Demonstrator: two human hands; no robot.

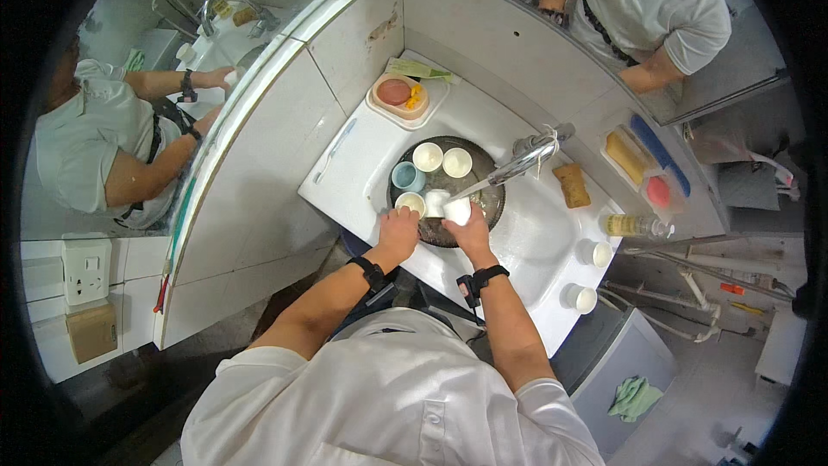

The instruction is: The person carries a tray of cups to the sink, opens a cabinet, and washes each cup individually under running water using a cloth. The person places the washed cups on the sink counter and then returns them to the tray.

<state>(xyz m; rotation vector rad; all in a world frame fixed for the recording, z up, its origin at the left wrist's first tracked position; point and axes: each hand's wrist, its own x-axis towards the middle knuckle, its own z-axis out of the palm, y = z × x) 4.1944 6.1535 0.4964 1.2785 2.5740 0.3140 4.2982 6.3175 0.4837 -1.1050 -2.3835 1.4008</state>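
My right hand (470, 233) grips a white cup (458, 211) at the end of the water stream (469, 189) from the chrome faucet (527, 158). My left hand (399, 233) has its fingers on the near rim of a second white cup (411, 202). Between the two lies another white cup (435, 202), apparently on its side. A pale blue cup (407, 176) and two more white cups, one at the back left (427, 157) and one at the back right (458, 162), stand upright. All these cups are on or over a dark round tray (446, 142) in the white sink (543, 226).
A soap dish (400, 96) and a green packet (420, 70) occupy the back corner. Along the right rim are a brown sponge (572, 186), a bottle of yellow liquid (631, 226) and two white cups (596, 253). A tiled partition (272, 142) rises on the left.
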